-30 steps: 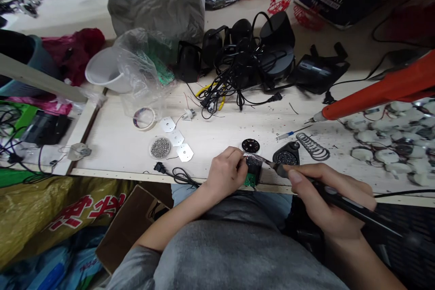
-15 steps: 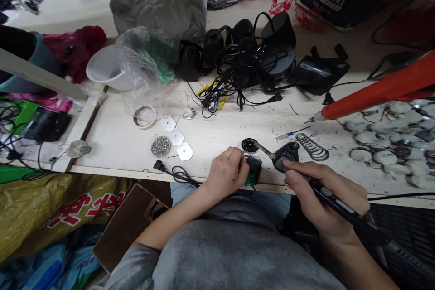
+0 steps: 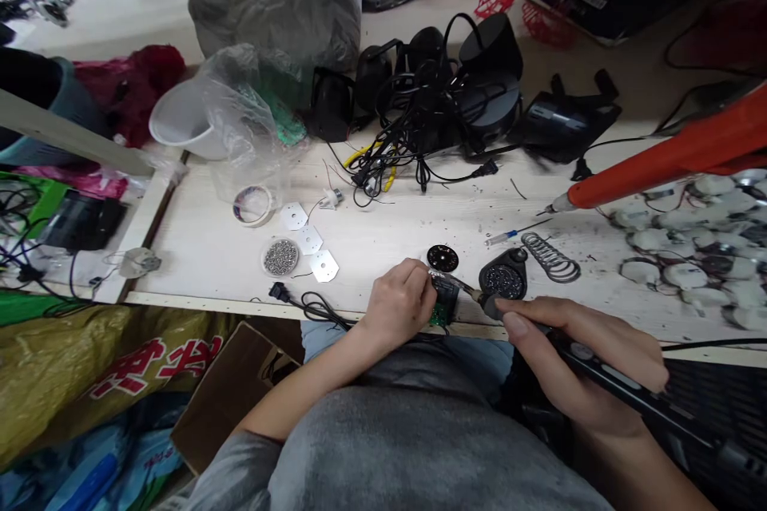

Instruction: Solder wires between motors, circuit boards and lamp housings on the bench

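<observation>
My right hand [image 3: 584, 355] is wrapped round a black soldering iron [image 3: 632, 393], whose tip points left over the upper edge of a green circuit board [image 3: 442, 313] in a dark housing. Whether the tip touches it I cannot tell. My left hand [image 3: 400, 302] is closed in a pinch at the board's left side; what its fingers hold is hidden. Just above the board lies a round black disc [image 3: 443, 258] with small marks. Beside the iron's front end sits a black holder [image 3: 502, 281] with a dark round dish.
To the right are a spring coil [image 3: 551, 258], a small screwdriver [image 3: 502, 239], an orange power driver [image 3: 647, 164] and several white motor-like parts [image 3: 683, 275]. Leftward stand a dish of screws [image 3: 280, 257], metal plates [image 3: 324, 265] and tape [image 3: 252, 206]. Tangled black cables [image 3: 413, 120] lie behind.
The soldering iron's tip has moved from the black disc down to the circuit board's upper edge. My right hand has shifted slightly down and right; my left hand has stayed put.
</observation>
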`<state>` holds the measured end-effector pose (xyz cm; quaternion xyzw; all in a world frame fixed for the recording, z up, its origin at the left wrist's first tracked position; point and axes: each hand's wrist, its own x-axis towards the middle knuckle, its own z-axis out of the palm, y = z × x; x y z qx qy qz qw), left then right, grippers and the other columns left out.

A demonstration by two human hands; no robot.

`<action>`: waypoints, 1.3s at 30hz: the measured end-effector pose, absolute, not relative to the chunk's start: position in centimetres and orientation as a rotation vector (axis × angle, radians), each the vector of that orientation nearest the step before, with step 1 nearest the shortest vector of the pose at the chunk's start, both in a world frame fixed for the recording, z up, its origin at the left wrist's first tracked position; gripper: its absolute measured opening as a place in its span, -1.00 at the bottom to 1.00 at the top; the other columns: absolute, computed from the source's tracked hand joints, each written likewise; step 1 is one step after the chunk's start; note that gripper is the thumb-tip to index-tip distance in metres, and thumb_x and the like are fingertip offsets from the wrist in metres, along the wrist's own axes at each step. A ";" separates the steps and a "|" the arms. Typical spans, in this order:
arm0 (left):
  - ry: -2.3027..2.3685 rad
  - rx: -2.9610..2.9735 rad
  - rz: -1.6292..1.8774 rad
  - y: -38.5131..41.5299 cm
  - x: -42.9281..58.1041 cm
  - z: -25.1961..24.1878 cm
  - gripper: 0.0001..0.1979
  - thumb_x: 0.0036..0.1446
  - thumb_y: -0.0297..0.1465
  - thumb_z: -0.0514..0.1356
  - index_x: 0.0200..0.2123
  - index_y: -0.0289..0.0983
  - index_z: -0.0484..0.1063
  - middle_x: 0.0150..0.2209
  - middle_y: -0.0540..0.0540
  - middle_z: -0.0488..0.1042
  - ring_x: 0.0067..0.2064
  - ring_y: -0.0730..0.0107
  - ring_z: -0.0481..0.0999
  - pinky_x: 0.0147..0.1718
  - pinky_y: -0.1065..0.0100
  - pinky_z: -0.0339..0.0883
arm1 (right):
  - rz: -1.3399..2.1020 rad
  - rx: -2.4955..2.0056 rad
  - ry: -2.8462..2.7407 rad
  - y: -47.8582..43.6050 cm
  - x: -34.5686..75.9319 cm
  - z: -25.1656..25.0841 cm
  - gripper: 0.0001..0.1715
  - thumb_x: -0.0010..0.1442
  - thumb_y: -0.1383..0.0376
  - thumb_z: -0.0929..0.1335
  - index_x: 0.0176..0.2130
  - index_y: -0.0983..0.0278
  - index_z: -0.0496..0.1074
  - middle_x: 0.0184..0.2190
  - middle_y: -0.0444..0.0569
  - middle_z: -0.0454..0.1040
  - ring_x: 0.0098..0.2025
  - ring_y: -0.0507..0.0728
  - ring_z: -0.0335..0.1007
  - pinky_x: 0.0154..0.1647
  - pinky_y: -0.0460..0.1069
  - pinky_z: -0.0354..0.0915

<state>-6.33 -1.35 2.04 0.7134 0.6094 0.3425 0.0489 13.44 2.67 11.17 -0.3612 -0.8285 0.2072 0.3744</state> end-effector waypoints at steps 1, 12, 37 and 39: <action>1.854 2.175 1.058 -1.3 -6.3 2.1 -0.86 0.28 -0.53 0.05 -0.32 -0.23 0.32 -0.34 -0.07 0.49 -0.33 0.39 0.52 -0.39 0.42 0.41 | 0.544 -0.920 -2.121 2.7 13.4 11.1 -0.84 0.27 0.44 0.42 -0.18 0.18 0.52 -0.32 -0.13 0.65 -0.42 0.06 0.57 -0.37 -0.04 0.49; 1.843 2.185 1.088 -1.1 -6.2 2.3 -0.87 0.28 -0.53 0.05 -0.32 -0.23 0.29 -0.38 -0.06 0.46 -0.37 0.37 0.50 -0.43 0.42 0.39 | 0.565 -0.892 -2.098 3.5 11.9 9.9 -0.89 0.29 0.41 0.40 -0.29 0.21 0.49 -0.47 -0.20 0.58 -0.55 -0.03 0.47 -0.49 -0.13 0.40; 1.837 2.156 1.041 -1.2 -6.2 1.9 -0.87 0.27 -0.53 0.04 -0.32 -0.23 0.30 -0.36 -0.08 0.46 -0.34 0.36 0.51 -0.42 0.40 0.42 | 0.583 -0.980 -2.128 3.4 11.4 9.1 -0.89 0.30 0.39 0.40 -0.30 0.20 0.49 -0.45 -0.15 0.59 -0.51 0.01 0.49 -0.45 -0.09 0.43; 1.851 2.143 1.014 -1.2 -6.3 1.9 -0.87 0.27 -0.53 0.04 -0.32 -0.23 0.30 -0.36 -0.07 0.46 -0.33 0.37 0.51 -0.41 0.41 0.42 | 0.576 -0.945 -2.119 3.4 11.4 8.9 -0.89 0.30 0.39 0.40 -0.30 0.20 0.50 -0.45 -0.16 0.59 -0.52 0.01 0.49 -0.46 -0.10 0.42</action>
